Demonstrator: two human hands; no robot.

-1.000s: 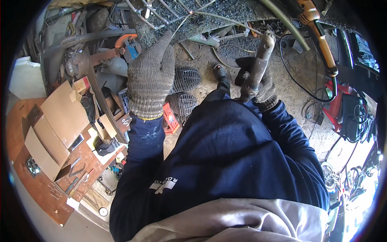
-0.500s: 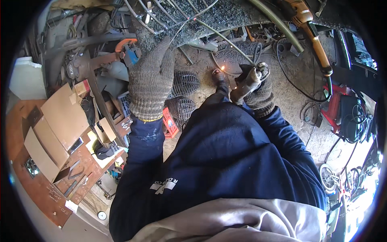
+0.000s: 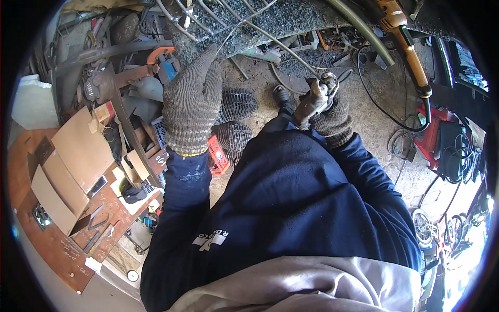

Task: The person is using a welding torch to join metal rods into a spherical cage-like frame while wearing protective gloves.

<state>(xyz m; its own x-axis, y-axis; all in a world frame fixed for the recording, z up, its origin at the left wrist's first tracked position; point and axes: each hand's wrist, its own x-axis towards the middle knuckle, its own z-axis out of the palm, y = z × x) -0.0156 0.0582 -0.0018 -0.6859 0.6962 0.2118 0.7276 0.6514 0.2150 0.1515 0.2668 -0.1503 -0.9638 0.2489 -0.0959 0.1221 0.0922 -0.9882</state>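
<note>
One worn, silvery-grey, cylindrical tool [image 3: 311, 105] is gripped at centre right by the closed fingers of the grey-knit-gloved right hand [image 3: 334, 122]. From it, a thin metal rod [image 3: 283, 47] is directed toward a pale metal-bar grid [image 3: 232, 11] on the dark, speckled bench [image 3: 306, 14], far. At left, the grey-knit-gloved left hand [image 3: 193, 101] is held extended; whether its fingers grip the fine wire [image 3: 228, 40] cannot be told.

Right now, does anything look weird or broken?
Yes, maybe two things. The orange power tool at the upper right seems to stick out past the worktop, its cord dangling, so it looks unsteady. The clamp-like tool in the right hand looks battered and grimy, though I can't tell if it's broken.
</note>
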